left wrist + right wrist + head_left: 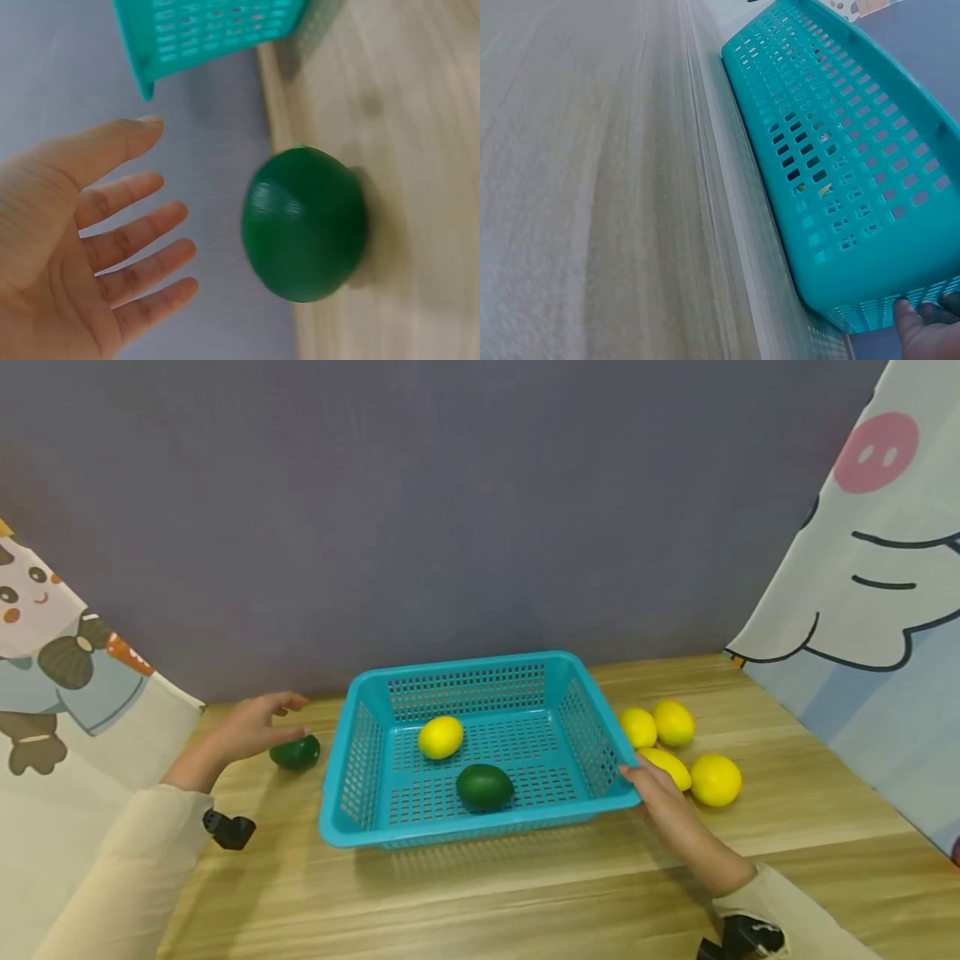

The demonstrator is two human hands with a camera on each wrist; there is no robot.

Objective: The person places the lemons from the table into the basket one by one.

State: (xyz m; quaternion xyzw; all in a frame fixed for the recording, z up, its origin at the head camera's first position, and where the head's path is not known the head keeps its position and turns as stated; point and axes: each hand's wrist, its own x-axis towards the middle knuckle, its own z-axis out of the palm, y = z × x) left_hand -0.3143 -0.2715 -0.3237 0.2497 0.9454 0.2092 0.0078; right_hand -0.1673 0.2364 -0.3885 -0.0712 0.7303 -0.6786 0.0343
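My left hand (258,727), fingers spread and slightly bent, hovers beside a dark green avocado (296,753) on the table. In the left wrist view a gap shows between the fingertips and that avocado (304,223). My right hand (660,793) grips the front right corner of a blue plastic basket (480,817), thumb over the rim. The right wrist view shows the fingers (911,319) at the basket's perforated wall (855,142). Inside the basket lie a yellow lemon (441,737) and another avocado (484,787).
Right of the basket, several yellow fruits (716,780) lie grouped on the wooden table (480,902), one partly behind my right hand. A grey wall (465,510) rises behind, and printed cloths (885,560) hang at both sides.
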